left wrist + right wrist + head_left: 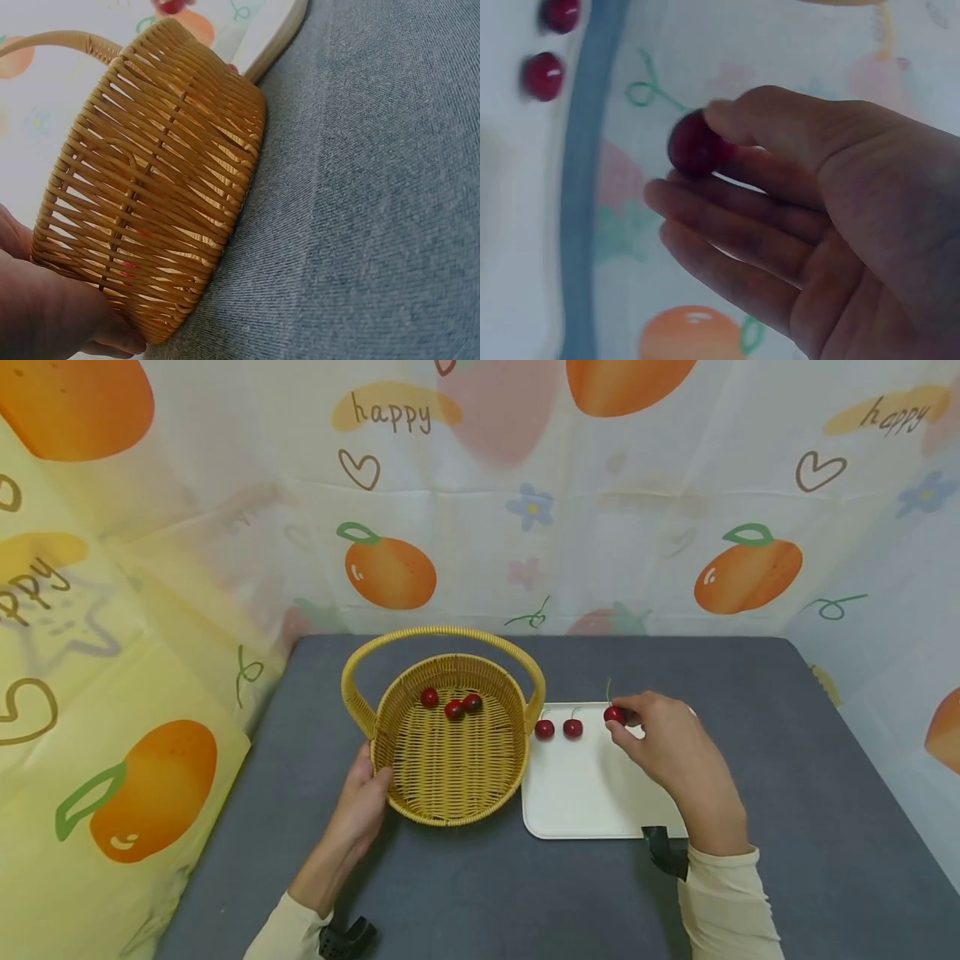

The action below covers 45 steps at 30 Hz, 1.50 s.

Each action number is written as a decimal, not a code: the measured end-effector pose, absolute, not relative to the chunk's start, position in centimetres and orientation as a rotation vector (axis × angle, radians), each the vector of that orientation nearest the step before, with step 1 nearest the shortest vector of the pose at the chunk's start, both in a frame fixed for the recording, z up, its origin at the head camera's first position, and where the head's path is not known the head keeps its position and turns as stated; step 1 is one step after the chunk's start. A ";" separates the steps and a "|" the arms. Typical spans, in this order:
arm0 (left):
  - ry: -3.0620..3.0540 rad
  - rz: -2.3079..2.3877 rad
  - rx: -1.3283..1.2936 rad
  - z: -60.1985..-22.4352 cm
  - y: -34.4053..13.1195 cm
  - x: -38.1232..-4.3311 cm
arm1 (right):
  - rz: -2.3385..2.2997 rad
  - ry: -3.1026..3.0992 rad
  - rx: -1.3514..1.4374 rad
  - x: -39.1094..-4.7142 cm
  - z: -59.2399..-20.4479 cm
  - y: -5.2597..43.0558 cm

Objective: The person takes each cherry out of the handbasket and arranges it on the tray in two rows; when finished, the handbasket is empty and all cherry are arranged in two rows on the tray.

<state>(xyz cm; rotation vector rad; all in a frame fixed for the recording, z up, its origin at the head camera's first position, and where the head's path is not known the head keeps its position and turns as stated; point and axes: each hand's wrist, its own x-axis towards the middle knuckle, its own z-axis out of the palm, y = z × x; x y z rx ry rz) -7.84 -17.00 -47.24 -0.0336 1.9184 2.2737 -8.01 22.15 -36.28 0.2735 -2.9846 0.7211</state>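
Note:
Between thumb and fingers, my right hand point(671, 752) pinches a dark red cherry point(614, 715) with a green stem, above the white tray point(585, 802). The same cherry point(697, 144) shows close up in the right wrist view. Two more cherries lie near the tray's back left corner, one cherry point(573, 728) beside another cherry point(544, 729). My left hand point(360, 802) grips the left rim of a round yellow wicker basket point(450, 777), thumb on the rim. Inside the basket are three cherries, among them a cherry point(429, 697) at the back left.
The basket's tall arched handle point(442, 631) stands up over its far side. Basket and tray stand side by side on a dark grey tabletop point(480, 893). A fruit-printed cloth point(622, 527) hangs behind the table and along its sides.

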 end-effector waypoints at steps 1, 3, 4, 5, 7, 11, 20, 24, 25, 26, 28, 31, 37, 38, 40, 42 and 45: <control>1.916 2.275 -0.035 -47.3 -17.1 -7.8 | 0.720 -2.983 0.266 -8.2 -36.9 22.3; 1.916 2.278 -0.036 -47.4 -17.1 -7.7 | 0.716 -2.973 0.256 -8.7 -38.2 22.5; 1.915 2.282 -0.035 -47.4 -17.1 -7.7 | 0.714 -2.971 0.250 -9.0 -38.7 22.6; 1.913 2.287 -0.033 -47.4 -17.1 -7.7 | 0.715 -2.971 0.242 -9.2 -39.2 22.7; 1.913 2.292 -0.023 -47.4 -17.1 -7.7 | 0.720 -2.973 0.223 -9.6 -40.1 22.8; 1.911 2.297 -0.003 -47.4 -16.9 -7.8 | 0.751 -2.996 0.149 -10.1 -41.5 22.9; 1.895 2.300 0.026 -47.5 -17.1 -7.8 | 0.788 -2.997 0.029 -10.9 -43.7 23.0; 1.906 2.275 0.037 -47.6 -17.3 -7.8 | 0.787 -3.010 0.014 -11.2 -44.5 22.8; 1.909 2.270 0.039 -47.6 -17.3 -7.8 | 0.781 -3.013 0.011 -11.3 -44.7 22.8; 1.908 2.268 0.042 -47.6 -17.3 -7.8 | 0.775 -3.016 0.009 -11.3 -44.8 22.7; 1.908 2.264 0.041 -47.7 -17.3 -7.7 | 0.758 -3.022 0.000 -11.4 -45.1 22.6; 1.903 2.267 0.036 -47.7 -17.3 -7.7 | 0.737 -3.024 -0.015 -11.6 -45.3 22.4; 1.905 2.268 0.027 -47.8 -17.4 -7.7 | 0.729 -3.019 -0.033 -11.8 -45.4 22.1; 1.909 2.265 0.024 -47.8 -17.4 -7.7 | 0.723 -3.018 -0.034 -11.8 -45.4 22.1; 1.915 2.257 0.022 -47.7 -17.4 -7.7 | 0.717 -3.017 -0.042 -11.8 -45.5 22.0; 1.914 2.255 0.023 -47.7 -17.4 -7.7 | 0.710 -3.011 -0.048 -11.9 -45.5 22.0; 1.902 2.264 0.025 -47.7 -17.4 -7.8 | 0.701 -3.004 -0.054 -12.0 -45.7 21.9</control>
